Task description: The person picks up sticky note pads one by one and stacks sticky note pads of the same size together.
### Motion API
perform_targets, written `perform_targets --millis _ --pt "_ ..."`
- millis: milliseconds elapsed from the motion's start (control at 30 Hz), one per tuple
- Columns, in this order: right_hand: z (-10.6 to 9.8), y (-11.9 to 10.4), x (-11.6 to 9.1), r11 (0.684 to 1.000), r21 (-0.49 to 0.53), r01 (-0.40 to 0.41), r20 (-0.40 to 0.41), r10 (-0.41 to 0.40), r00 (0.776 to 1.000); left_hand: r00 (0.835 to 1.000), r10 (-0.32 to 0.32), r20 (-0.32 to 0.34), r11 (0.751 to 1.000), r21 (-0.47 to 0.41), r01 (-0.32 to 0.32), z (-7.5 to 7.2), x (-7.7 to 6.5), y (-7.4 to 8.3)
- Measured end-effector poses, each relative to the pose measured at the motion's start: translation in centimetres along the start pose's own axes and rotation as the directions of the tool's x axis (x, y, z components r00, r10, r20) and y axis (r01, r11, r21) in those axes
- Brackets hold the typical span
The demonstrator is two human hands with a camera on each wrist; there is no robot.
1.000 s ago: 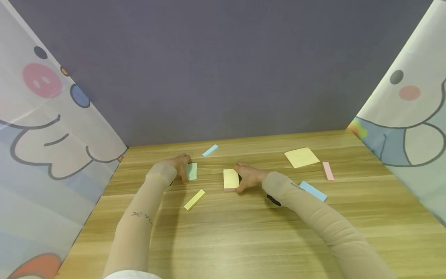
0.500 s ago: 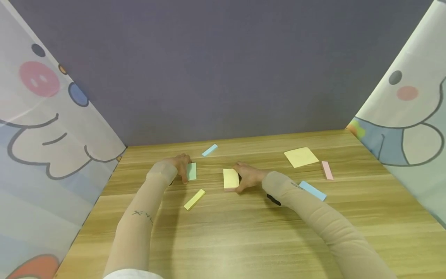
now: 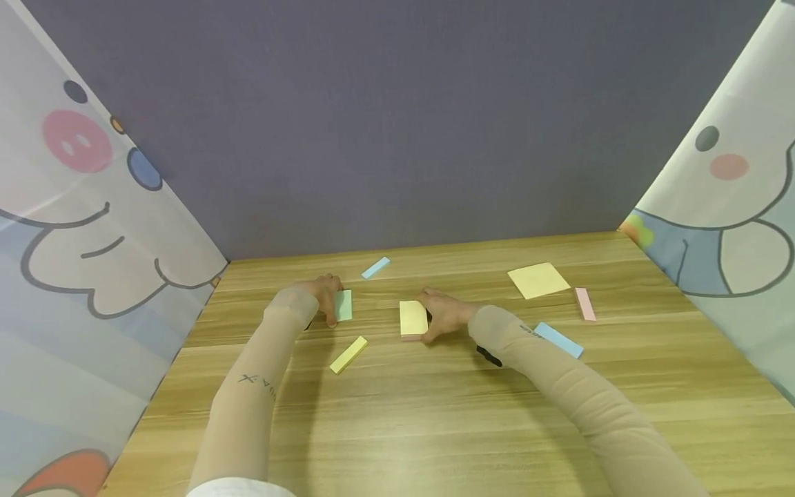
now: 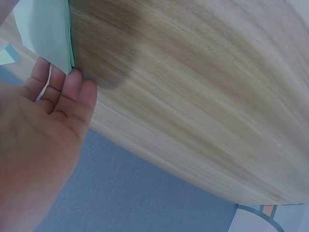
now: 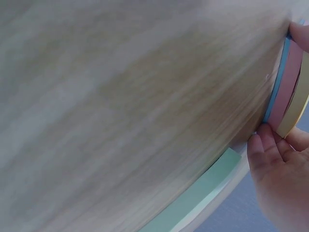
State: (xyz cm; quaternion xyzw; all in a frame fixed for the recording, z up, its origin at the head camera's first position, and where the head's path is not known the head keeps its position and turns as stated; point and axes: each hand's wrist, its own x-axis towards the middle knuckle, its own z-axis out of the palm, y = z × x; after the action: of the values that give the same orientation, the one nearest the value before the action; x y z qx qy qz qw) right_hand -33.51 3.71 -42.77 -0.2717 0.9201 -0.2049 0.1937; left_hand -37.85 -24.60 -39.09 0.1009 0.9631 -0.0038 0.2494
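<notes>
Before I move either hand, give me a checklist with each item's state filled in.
1. Left hand holding the green pad: ok, thumb and fingers at opposite ends.
2. Right hand gripping the layered stack: ok, thumb and fingers at opposite ends.
3. Green pad's sheets flush: not ok, edges look slightly uneven in the left wrist view.
4. Yellow strip clear of both hands: ok, lies apart, nearer you.
5. Blue pad clear of the right sleeve: cannot tell, the sleeve partly hides it.

Grey back panel point(image 3: 397, 138), 2 cartoon-printed side sheets point(image 3: 754, 207), wood-grain tabletop point(image 3: 435, 421)
</notes>
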Motion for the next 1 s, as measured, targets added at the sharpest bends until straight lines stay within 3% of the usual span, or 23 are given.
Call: perform_targets --millis 400,1000 --pt "0.0 -0.1 -0.1 1.000 -0.013 0.015 -0.009 -0.015 1.000 1.000 0.000 -0.009 0.995 -0.097 0.000 0.6 -0.2 -0.8" --pt "-0.4 -0.3 -0.5 1.000 0.006 0.001 0.019 -0.001 1.000 1.000 0.012 -0.023 0.989 -0.146 -0.015 0.1 -1.6 -1.0"
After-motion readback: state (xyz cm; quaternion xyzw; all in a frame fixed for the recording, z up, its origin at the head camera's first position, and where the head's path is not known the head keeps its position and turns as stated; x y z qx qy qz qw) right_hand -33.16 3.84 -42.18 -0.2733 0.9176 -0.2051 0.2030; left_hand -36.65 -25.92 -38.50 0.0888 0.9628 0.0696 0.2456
